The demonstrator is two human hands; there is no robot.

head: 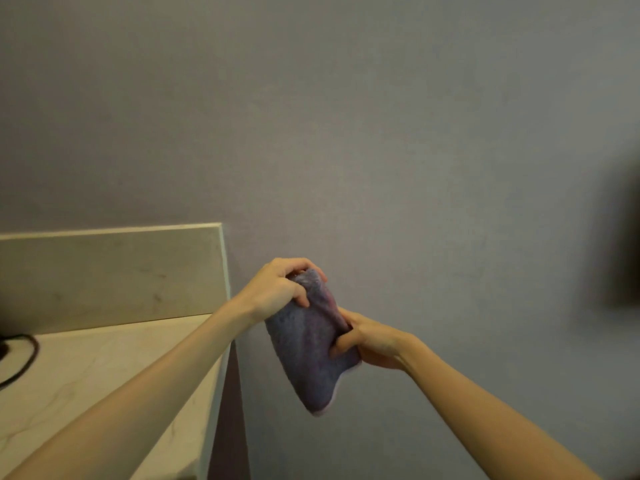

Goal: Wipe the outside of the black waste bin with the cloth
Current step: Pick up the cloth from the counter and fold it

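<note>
A folded purple-blue cloth [308, 351] hangs in the air in front of the grey wall, just right of the counter's end. My left hand [280, 285] grips its top edge, fingers curled over the fold. My right hand [367, 341] pinches its right side lower down, thumb pressed into the fabric. The cloth's lower end dangles free. The black waste bin does not show for certain; a dark blurred shape [623, 237] sits at the right edge of the view.
A pale stone counter [104, 368] with a low backsplash [110, 271] fills the lower left, ending at a sharp corner beside the cloth. A black cable [24, 355] curls on the counter at the far left. A plain grey wall [381, 133] stands ahead.
</note>
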